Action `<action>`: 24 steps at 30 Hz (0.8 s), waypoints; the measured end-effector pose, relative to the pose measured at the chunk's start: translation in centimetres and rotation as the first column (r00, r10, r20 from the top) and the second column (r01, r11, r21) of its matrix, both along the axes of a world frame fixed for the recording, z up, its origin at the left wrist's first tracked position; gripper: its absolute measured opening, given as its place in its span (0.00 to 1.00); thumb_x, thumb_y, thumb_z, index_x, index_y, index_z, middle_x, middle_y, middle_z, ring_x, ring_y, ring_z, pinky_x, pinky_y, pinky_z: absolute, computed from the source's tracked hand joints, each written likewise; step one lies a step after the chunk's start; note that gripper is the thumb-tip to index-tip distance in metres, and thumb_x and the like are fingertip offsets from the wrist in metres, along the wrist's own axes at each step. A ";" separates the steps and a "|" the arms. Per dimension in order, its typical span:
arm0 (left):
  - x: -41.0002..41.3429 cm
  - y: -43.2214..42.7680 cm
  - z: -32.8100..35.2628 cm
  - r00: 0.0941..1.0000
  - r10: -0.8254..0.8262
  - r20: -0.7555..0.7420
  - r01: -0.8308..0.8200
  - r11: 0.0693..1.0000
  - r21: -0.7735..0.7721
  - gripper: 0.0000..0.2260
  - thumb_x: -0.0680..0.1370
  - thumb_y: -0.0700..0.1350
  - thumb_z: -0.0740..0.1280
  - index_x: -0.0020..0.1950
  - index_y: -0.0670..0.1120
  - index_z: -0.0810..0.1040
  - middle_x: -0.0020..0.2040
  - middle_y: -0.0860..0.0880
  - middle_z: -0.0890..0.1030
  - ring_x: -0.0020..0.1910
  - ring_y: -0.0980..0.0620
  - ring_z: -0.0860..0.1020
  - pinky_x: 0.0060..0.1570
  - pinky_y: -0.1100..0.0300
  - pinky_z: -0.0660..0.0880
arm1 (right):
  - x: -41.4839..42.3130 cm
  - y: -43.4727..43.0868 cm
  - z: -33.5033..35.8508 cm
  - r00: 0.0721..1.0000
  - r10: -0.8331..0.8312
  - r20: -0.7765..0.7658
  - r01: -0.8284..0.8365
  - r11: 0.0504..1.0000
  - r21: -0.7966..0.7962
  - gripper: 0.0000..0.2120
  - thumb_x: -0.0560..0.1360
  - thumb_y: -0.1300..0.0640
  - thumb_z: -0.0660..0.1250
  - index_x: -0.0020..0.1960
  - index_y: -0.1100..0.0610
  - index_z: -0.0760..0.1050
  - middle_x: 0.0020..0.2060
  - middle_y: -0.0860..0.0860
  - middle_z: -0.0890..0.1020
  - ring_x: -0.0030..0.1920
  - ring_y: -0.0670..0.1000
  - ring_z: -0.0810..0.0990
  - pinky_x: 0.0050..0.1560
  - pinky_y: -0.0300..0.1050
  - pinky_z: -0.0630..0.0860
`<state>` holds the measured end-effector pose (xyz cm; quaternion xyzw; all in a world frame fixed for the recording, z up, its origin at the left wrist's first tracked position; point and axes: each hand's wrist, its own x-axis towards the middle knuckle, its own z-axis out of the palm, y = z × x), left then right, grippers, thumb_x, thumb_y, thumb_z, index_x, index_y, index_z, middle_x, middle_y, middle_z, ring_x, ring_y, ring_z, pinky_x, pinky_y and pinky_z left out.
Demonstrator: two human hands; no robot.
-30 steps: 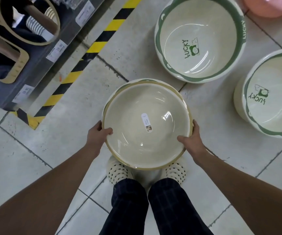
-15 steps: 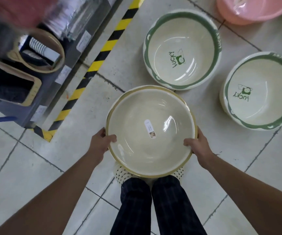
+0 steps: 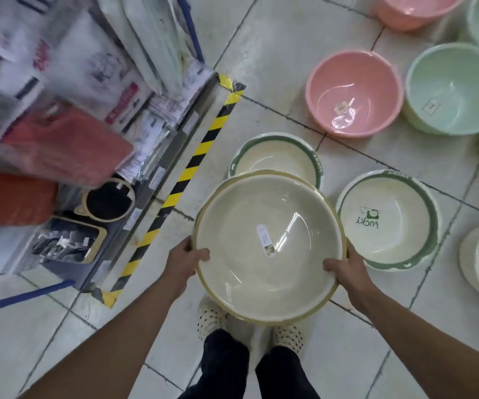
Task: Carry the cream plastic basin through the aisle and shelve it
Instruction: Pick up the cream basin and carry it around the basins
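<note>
I hold a round cream plastic basin [image 3: 267, 272] with a tan rim and a small white label inside, level in front of my body above my feet. My left hand [image 3: 185, 262] grips its left rim, thumb over the edge. My right hand [image 3: 347, 273] grips the right rim the same way. The basin is empty and faces up. It hides part of a green-rimmed basin on the floor behind it.
A shelf unit [image 3: 157, 156] with packaged goods stands at the left, edged by yellow-black floor tape [image 3: 180, 182]. Green-rimmed "LUCKY" basins [image 3: 388, 220], a pink basin [image 3: 353, 93] and mint basins [image 3: 451, 87] sit on the tiled floor ahead and right.
The view has tilted up and forward: more of the shelf and the pink and mint basins have come into sight. The basin stays in both hands, now overlapping a green-rimmed basin.
</note>
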<state>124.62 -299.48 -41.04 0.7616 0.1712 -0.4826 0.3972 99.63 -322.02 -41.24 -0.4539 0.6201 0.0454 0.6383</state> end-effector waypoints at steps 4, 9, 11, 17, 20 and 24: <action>3.7 -4.4 -1.3 0.997 -0.075 0.024 0.075 0.997 -0.012 0.15 0.74 0.30 0.70 0.55 0.46 0.83 0.53 0.44 0.85 0.49 0.41 0.81 0.48 0.49 0.80 | 1.9 -3.0 0.1 0.999 -0.039 -0.008 0.039 0.999 -0.019 0.40 0.59 0.61 0.68 0.72 0.50 0.72 0.57 0.57 0.81 0.52 0.57 0.81 0.43 0.51 0.80; 7.6 -10.0 -3.5 0.986 -0.167 0.010 0.168 0.985 -0.033 0.13 0.71 0.33 0.71 0.49 0.50 0.82 0.51 0.43 0.84 0.47 0.41 0.80 0.47 0.49 0.79 | 4.2 -6.0 -1.0 0.991 -0.126 -0.048 0.124 0.991 -0.044 0.30 0.65 0.63 0.71 0.66 0.51 0.73 0.54 0.55 0.80 0.50 0.55 0.81 0.48 0.55 0.82; 9.4 -12.0 -5.1 0.977 -0.212 -0.009 0.212 0.977 -0.020 0.14 0.73 0.31 0.69 0.50 0.50 0.82 0.53 0.41 0.84 0.47 0.40 0.80 0.46 0.48 0.78 | 5.0 -6.8 -2.1 0.976 -0.207 -0.065 0.203 0.978 -0.054 0.23 0.71 0.70 0.69 0.62 0.51 0.73 0.53 0.55 0.81 0.48 0.55 0.81 0.51 0.57 0.81; 15.0 -17.1 -8.9 0.951 -0.311 -0.005 0.311 0.950 0.012 0.13 0.75 0.30 0.68 0.54 0.44 0.81 0.51 0.43 0.82 0.50 0.41 0.78 0.51 0.46 0.79 | 9.1 -7.9 -6.1 0.914 -0.393 -0.097 0.388 0.919 -0.068 0.20 0.73 0.71 0.68 0.61 0.54 0.77 0.48 0.54 0.83 0.45 0.54 0.81 0.41 0.47 0.78; 17.3 -18.8 -11.1 0.924 -0.381 0.016 0.381 0.924 0.019 0.12 0.75 0.29 0.68 0.53 0.44 0.80 0.49 0.46 0.82 0.49 0.42 0.79 0.48 0.52 0.80 | 10.8 -8.6 -8.7 0.911 -0.402 -0.092 0.395 0.915 -0.078 0.18 0.73 0.71 0.68 0.58 0.54 0.77 0.45 0.53 0.83 0.43 0.53 0.81 0.39 0.46 0.77; 18.9 -20.3 -14.2 0.900 -0.435 0.010 0.435 0.900 0.025 0.12 0.75 0.31 0.70 0.49 0.48 0.79 0.51 0.46 0.82 0.49 0.45 0.80 0.51 0.50 0.82 | 11.8 -9.9 -12.5 0.916 -0.390 -0.100 0.384 0.921 -0.069 0.15 0.73 0.70 0.68 0.53 0.53 0.79 0.45 0.54 0.83 0.44 0.55 0.81 0.49 0.53 0.81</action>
